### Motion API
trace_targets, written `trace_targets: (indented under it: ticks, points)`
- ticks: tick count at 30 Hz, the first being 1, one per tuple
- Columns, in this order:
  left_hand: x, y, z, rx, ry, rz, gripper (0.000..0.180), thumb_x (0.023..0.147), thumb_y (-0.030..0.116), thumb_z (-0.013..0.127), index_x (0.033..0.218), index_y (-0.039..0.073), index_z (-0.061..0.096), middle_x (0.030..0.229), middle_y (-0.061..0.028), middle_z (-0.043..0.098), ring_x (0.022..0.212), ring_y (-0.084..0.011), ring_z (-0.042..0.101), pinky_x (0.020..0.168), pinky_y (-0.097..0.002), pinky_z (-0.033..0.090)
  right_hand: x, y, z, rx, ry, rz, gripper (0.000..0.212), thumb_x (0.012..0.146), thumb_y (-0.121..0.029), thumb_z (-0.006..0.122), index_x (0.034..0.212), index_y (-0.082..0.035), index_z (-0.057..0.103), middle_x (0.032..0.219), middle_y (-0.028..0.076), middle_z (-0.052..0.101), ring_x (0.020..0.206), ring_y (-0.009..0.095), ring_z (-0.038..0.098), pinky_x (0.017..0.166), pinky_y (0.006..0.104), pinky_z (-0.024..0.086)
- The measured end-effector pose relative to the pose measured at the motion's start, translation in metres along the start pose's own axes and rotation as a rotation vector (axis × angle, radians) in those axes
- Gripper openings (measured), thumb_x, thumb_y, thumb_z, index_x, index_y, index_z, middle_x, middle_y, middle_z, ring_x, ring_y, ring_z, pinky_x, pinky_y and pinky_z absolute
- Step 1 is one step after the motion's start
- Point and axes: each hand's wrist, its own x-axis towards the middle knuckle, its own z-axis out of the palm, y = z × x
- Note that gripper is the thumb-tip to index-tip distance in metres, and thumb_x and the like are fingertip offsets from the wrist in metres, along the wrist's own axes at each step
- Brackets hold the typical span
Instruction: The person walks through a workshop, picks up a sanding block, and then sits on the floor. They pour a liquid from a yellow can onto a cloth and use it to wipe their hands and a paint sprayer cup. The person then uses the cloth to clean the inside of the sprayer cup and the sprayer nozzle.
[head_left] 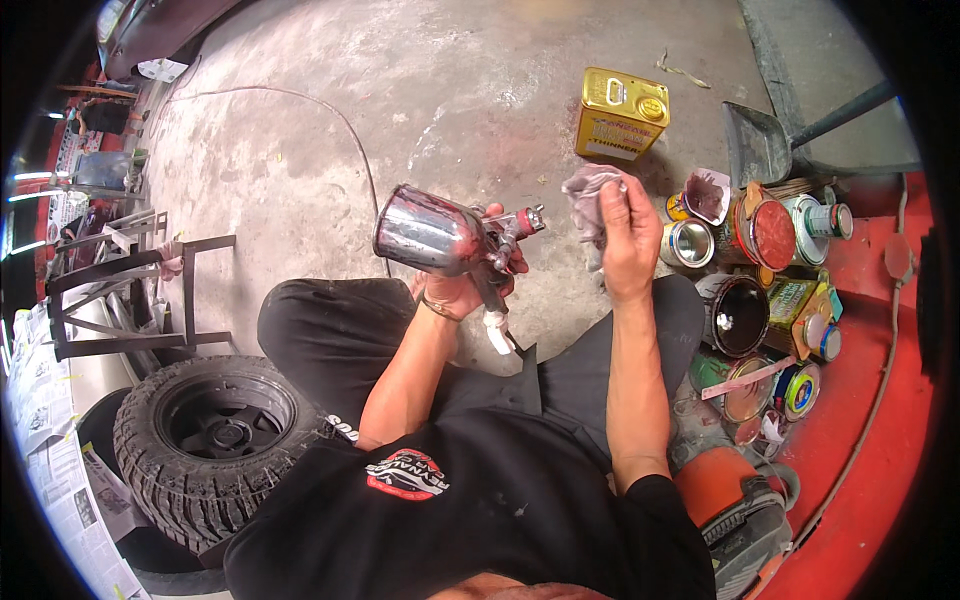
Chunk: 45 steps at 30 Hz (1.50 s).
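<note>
My left hand is wrapped round a paint spray gun, its fingers partly hidden behind the gun. The gun lies on its side, with its shiny metal cup to the left and its red-stained nozzle pointing right. A white fitting hangs from the handle's lower end. To the right, my right hand is closed on a crumpled greyish-pink rag, thumb on top. The rag is close to the nozzle but apart from it.
A yellow thinner can stands ahead on the concrete floor, near a dustpan. Several paint cans crowd my right side by a red wall. A tire and dark metal frame are at left. A hose crosses the floor.
</note>
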Motion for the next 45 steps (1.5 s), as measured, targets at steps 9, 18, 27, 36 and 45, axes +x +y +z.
trace_targets:
  ticks: [9, 18, 27, 36, 45]
  points:
    - [0.011, -0.004, 0.011, 0.247, 0.162, 0.135, 0.076, 0.082, 0.049, 0.085, 0.141, 0.010, 0.058, 0.134, -0.0066, 0.066, 0.124, -0.0237, 0.064, 0.107, -0.0419, 0.052, -0.034, 0.002, 0.065, -0.646, -0.029, -0.424, 0.030, 0.099, -0.018, 0.068, 0.122, 0.000, 0.071, 0.101, 0.016, 0.071, 0.100, 0.035, 0.064, 0.090, 0.0430, 0.051]
    - [-0.005, -0.008, -0.010, 0.643, 0.405, 0.075, 0.034, 0.093, 0.022, 0.072, 0.124, 0.009, 0.065, 0.118, -0.0057, 0.071, 0.109, -0.0239, 0.068, 0.078, -0.0408, 0.057, -0.024, 0.032, 0.025, -0.566, -0.174, -0.035, 0.035, 0.110, -0.028, 0.050, 0.110, 0.003, 0.068, 0.099, 0.018, 0.070, 0.103, 0.036, 0.060, 0.092, 0.0439, 0.049]
    - [-0.002, -0.013, -0.025, 0.520, 0.500, 0.157, 0.026, 0.097, 0.013, 0.067, 0.122, 0.016, 0.063, 0.113, 0.0032, 0.068, 0.101, -0.0117, 0.064, 0.066, -0.0305, 0.046, -0.027, 0.069, 0.034, -0.463, -0.152, -0.001, 0.042, 0.107, -0.039, 0.059, 0.104, 0.002, 0.070, 0.091, 0.008, 0.072, 0.088, 0.019, 0.066, 0.079, 0.0341, 0.053]
    - [0.015, -0.019, -0.047, 0.492, 0.368, 0.146, 0.039, 0.096, 0.014, 0.071, 0.134, 0.013, 0.060, 0.131, -0.0036, 0.066, 0.121, -0.0209, 0.063, 0.090, -0.0472, 0.057, -0.021, 0.055, 0.028, -0.485, -0.041, -0.328, 0.042, 0.103, -0.035, 0.064, 0.128, -0.001, 0.069, 0.134, 0.019, 0.067, 0.125, 0.035, 0.063, 0.106, 0.0428, 0.047]
    - [0.001, -0.026, -0.034, 0.671, 0.500, 0.212, 0.036, 0.099, 0.006, 0.065, 0.134, 0.009, 0.060, 0.125, -0.0060, 0.068, 0.113, -0.0194, 0.067, 0.088, -0.0377, 0.058, -0.023, 0.066, 0.031, -0.341, -0.004, 0.146, 0.037, 0.103, -0.035, 0.065, 0.110, 0.002, 0.071, 0.093, 0.016, 0.075, 0.089, 0.033, 0.072, 0.077, 0.0396, 0.055]
